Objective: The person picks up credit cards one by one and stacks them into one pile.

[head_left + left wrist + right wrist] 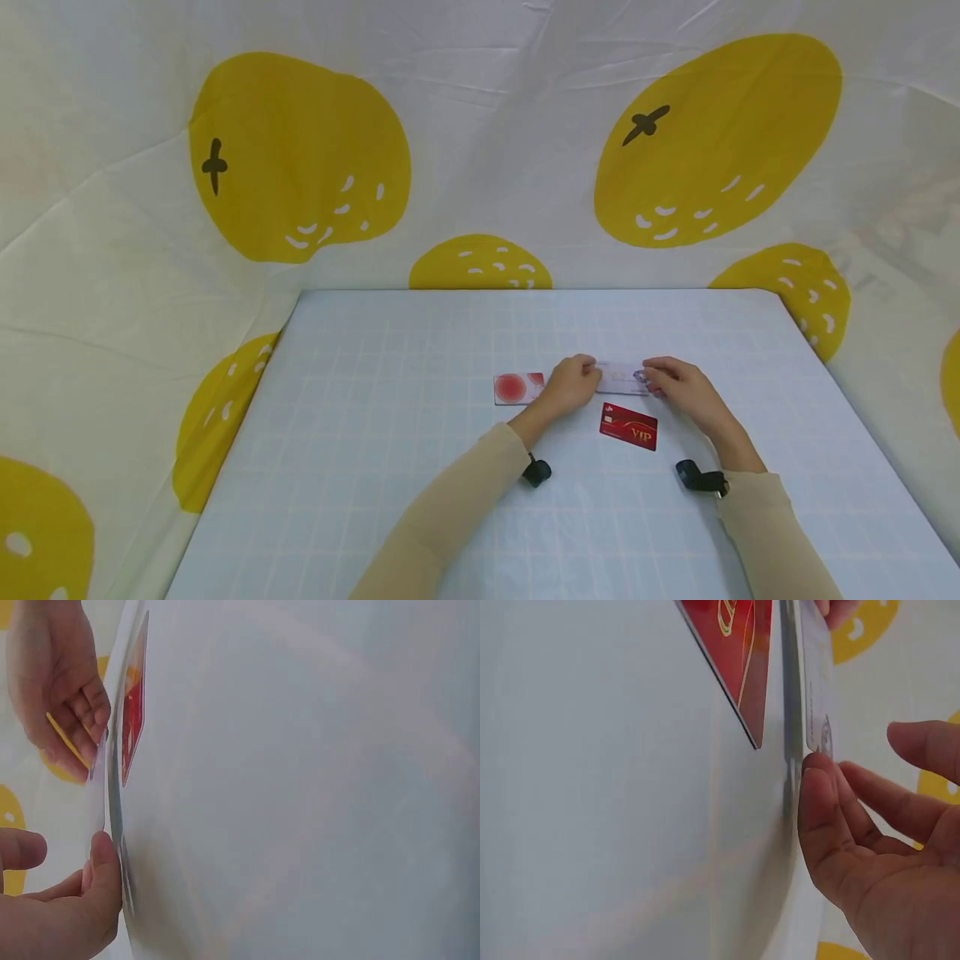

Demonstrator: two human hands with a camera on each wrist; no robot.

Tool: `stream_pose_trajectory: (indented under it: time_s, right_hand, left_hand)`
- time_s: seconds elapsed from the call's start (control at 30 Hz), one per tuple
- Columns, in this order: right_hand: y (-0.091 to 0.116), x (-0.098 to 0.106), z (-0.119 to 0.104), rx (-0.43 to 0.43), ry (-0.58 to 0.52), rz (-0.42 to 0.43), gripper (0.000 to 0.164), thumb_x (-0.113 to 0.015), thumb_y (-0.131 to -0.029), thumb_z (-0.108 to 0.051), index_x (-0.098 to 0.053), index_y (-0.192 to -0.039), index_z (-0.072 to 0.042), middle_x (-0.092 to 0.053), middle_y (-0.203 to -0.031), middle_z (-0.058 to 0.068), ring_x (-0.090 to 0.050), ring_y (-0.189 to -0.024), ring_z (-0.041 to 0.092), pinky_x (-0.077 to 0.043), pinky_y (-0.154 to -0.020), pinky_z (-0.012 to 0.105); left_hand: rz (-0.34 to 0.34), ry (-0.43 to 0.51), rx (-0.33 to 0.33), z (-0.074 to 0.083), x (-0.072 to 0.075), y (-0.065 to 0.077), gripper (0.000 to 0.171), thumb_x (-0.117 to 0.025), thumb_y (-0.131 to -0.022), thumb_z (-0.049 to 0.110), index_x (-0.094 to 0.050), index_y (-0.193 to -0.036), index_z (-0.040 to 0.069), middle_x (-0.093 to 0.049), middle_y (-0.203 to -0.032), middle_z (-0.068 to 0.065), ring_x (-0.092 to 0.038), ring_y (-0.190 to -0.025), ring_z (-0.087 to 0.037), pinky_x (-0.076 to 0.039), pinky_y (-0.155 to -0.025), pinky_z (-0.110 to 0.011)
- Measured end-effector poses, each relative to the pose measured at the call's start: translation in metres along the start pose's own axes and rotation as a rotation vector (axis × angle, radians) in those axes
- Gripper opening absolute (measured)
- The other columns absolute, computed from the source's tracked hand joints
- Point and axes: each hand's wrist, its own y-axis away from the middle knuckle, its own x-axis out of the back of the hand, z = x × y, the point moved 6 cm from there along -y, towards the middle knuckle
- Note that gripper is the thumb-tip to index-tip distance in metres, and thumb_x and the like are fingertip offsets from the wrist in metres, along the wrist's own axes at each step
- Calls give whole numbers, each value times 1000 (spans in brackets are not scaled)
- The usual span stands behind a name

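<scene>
A pale lilac card [621, 379] with a small dark design at its right end is between the two hands. My left hand [572, 386] pinches its left end with thumb and fingers. My right hand [684, 392] pinches the right end. In the right wrist view, the pale card [819, 682] meets the fingertips, while another finger stands apart from it. Just nearer than this card lies a red VIP card [628, 427], tilted on the table. A white card with a red circle [512, 388] lies left of my left hand, which partly covers its right side.
The table [375, 467] has a pale checked cover. Behind it hangs a white cloth [495, 167] with large yellow fruit shapes. Black wrist cameras sit at the left wrist [537, 472] and right wrist [697, 477].
</scene>
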Motion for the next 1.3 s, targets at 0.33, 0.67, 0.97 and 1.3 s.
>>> stream_pose_trajectory:
  time_s: [0.33,0.67,0.97,1.3]
  right_hand:
    - [0,-6,-12,20,-78,16,55,-50,-104,-43,-51,-142,-3,-56,-132,19,-58,-106,30,-50,-96,42]
    - [1,-22,-30,51,-140,10,55,-51,-104,-45,-52,-142,-4,-55,-135,19,-61,-110,32,-51,-92,30]
    - [-4,-43,-47,64,-205,-1,55,-54,-102,-46,-55,-140,-7,-58,-132,17,-64,-107,29,-53,-89,27]
    - [-10,-69,-68,115,-287,-65,52,-57,-102,-41,-56,-138,-4,-57,-134,18,-63,-106,30,-54,-88,30]
  left_hand:
    - [18,17,13,-2,22,10,39,-59,-100,26,-63,-134,8,-66,-117,-3,-59,-99,-13,-52,-88,-30]
    - [3,106,29,-15,48,21,38,-58,-100,26,-62,-134,9,-65,-114,0,-65,-92,-9,-54,-80,-26]
    - [-6,86,-7,-28,78,30,40,-56,-101,27,-61,-135,8,-66,-118,-1,-67,-90,-6,-54,-78,-27]
    - [-6,148,6,-44,109,48,43,-57,-101,30,-61,-136,5,-66,-115,-2,-67,-91,-11,-55,-78,-29]
